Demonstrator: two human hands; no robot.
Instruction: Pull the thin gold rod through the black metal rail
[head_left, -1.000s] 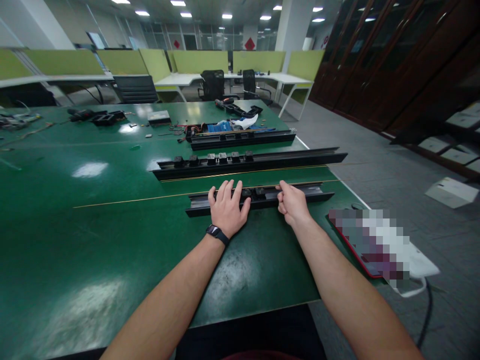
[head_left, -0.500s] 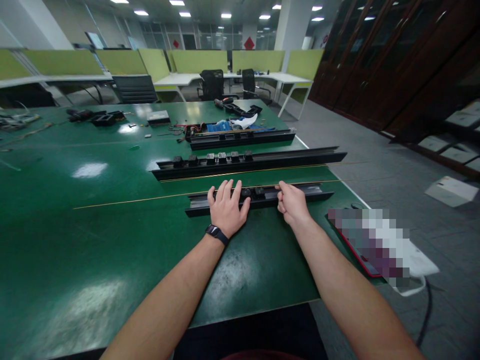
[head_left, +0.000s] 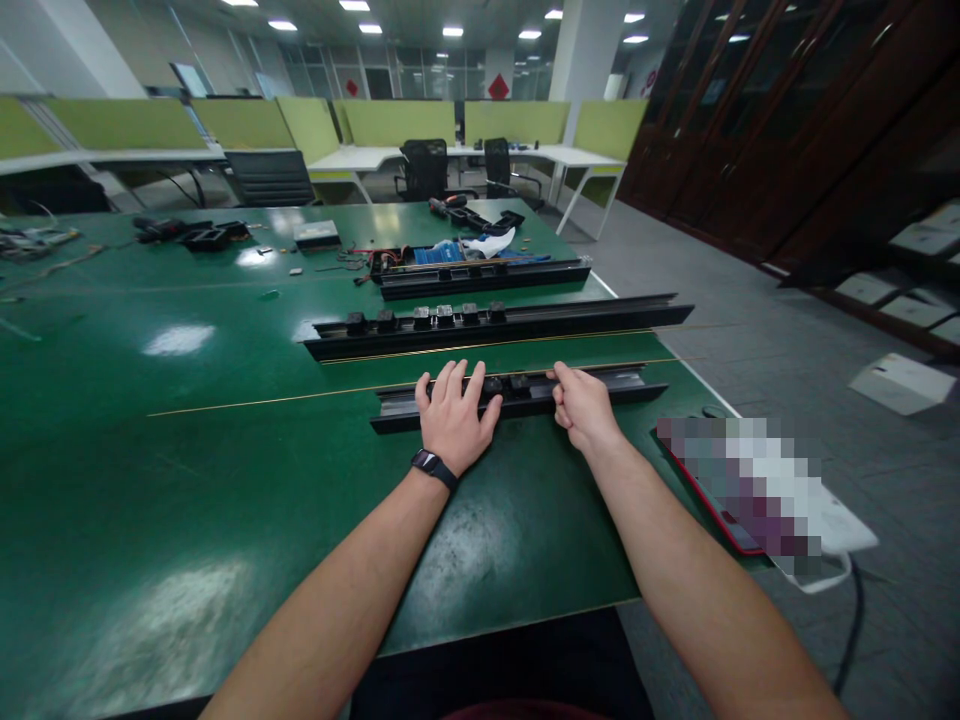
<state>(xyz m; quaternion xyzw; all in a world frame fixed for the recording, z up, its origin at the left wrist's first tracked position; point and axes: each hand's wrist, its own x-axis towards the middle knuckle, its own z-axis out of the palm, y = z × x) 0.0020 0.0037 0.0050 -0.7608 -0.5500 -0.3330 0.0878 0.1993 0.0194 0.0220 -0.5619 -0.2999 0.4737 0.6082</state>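
A short black rail point(head_left: 622, 385) lies across the green table point(head_left: 187, 450) just in front of me. My left hand point(head_left: 452, 420), with a dark watch on the wrist, rests flat on the rail with its fingers spread. My right hand point(head_left: 583, 406) is curled in a pinch at the rail's top edge, thumb and forefinger pressed on something too small to name. Small black blocks point(head_left: 510, 383) sit in the rail between my hands. A thin brass-coloured rod point(head_left: 285, 398) runs along the table behind the rail.
A longer black rail point(head_left: 570, 318) with several small blocks lies further back, and a third rail point(head_left: 487, 275) with wires and a blue part lies behind it. A red-edged pixelated item point(head_left: 750, 490) sits at the right table edge. Office chairs and desks stand beyond.
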